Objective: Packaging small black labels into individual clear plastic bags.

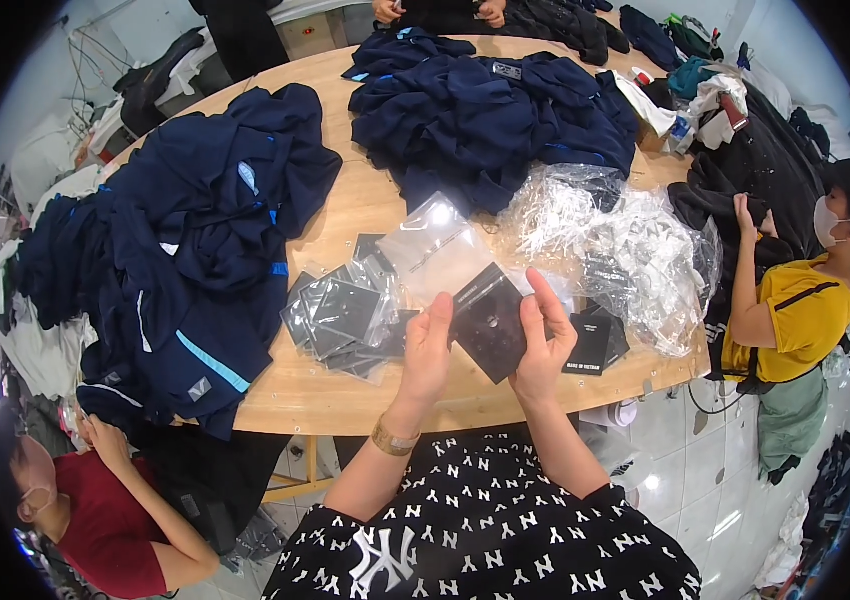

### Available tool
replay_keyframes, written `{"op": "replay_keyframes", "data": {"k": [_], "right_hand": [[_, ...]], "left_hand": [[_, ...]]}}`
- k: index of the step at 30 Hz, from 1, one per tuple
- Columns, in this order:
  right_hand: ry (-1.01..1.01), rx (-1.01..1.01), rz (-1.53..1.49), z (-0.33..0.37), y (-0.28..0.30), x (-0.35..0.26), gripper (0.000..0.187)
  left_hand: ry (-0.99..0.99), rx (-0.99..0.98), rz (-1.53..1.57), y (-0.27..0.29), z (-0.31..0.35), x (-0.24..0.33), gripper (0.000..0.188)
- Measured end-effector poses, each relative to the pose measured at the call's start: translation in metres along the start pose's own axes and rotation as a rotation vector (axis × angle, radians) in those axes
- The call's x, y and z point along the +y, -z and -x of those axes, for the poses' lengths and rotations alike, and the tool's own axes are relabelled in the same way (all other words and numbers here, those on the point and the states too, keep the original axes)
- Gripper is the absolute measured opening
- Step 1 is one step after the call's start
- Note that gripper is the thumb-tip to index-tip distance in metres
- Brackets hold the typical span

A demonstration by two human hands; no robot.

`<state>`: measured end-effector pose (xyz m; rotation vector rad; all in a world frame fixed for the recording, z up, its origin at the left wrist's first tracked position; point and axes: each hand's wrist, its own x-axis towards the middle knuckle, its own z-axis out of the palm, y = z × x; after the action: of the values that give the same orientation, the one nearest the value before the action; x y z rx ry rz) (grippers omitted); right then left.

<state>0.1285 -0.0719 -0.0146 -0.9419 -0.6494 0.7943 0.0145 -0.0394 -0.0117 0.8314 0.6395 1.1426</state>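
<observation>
The left hand pinches the upper left edge of a black card in the middle of the frame. The right hand has its thumb against the card's right edge and its index finger raised; the fingers behind are hidden. Held by its edges, the one card seems kept steady with its face uncovered. Whether it is bare or in a thin sleeve, I cannot tell.

Just above the left hand lies one clear bag, its lower end meeting the card; whether the fingers grip it is unclear. One wide bracelet circles the left wrist.

Left of the hands, bagged cards overlap in a heap, too layered to count. To the right lie loose cards, at least two, and above them a crumpled plastic bag with white strings. All this sits on the table, probably for easy reach.

Farther out are two navy clothes piles, one at left and one at upper middle, perhaps set back to leave room. Three other people show: one in red lower left, one in yellow at right, and two hands of another at the top.
</observation>
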Motion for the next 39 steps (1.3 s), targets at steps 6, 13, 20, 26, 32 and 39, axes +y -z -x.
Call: {"op": "replay_keyframes", "data": {"k": [6, 13, 20, 26, 32, 39], "right_hand": [[0.087, 0.091, 0.054, 0.005, -0.007, -0.003, 0.031], [0.055, -0.065, 0.196, -0.009, 0.008, -0.022, 0.022], [-0.007, -0.261, -0.041, -0.001, -0.003, -0.028, 0.033], [0.075, -0.147, 0.017, 0.011, -0.001, -0.018, 0.043], [0.223, -0.161, 0.099, 0.015, -0.019, -0.023, 0.06], [0.272, -0.327, 0.194, 0.003, -0.004, -0.017, 0.059]], "left_hand": [[0.011, -0.028, -0.086, -0.001, 0.005, 0.0, 0.041], [0.114, -0.036, 0.126, -0.01, -0.005, 0.033, 0.04], [0.047, 0.108, 0.316, -0.02, -0.005, 0.013, 0.03], [-0.013, 0.122, 0.358, -0.029, 0.004, 0.001, 0.028], [0.056, 0.076, 0.309, -0.038, 0.007, 0.002, 0.031], [0.187, 0.028, 0.398, -0.032, 0.006, 0.001, 0.035]]}}
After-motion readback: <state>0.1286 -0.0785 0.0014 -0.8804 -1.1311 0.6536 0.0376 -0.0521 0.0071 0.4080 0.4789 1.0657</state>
